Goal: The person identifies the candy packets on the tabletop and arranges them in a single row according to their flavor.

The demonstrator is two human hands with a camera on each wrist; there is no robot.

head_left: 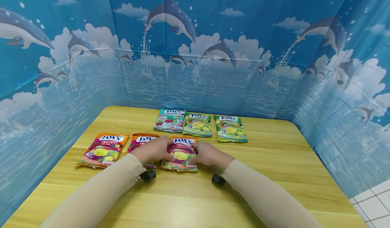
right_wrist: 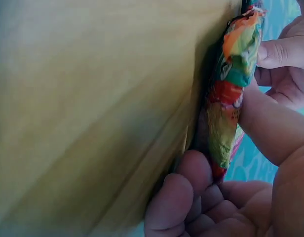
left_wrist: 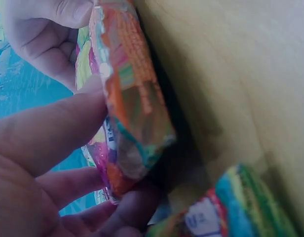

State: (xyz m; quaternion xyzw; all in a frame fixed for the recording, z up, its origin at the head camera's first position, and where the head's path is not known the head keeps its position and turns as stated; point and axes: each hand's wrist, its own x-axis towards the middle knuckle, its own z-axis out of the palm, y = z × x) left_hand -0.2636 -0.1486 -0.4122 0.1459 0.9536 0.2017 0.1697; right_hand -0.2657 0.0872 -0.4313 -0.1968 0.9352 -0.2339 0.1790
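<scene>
orange in the head view, a "fox's fruits" bag [head_left: 180, 151] sits right of a second fox's bag [head_left: 141, 140], gripped by left hand [head_left: 154, 149] and right hand [head_left: 209, 154]; left wrist: pinched edge, print blurred; right wrist: pinched edge, print unreadable.

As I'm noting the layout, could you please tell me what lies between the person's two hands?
The head view shows an orange and purple plastic candy bag there, gripped by the left hand and right hand.
</scene>
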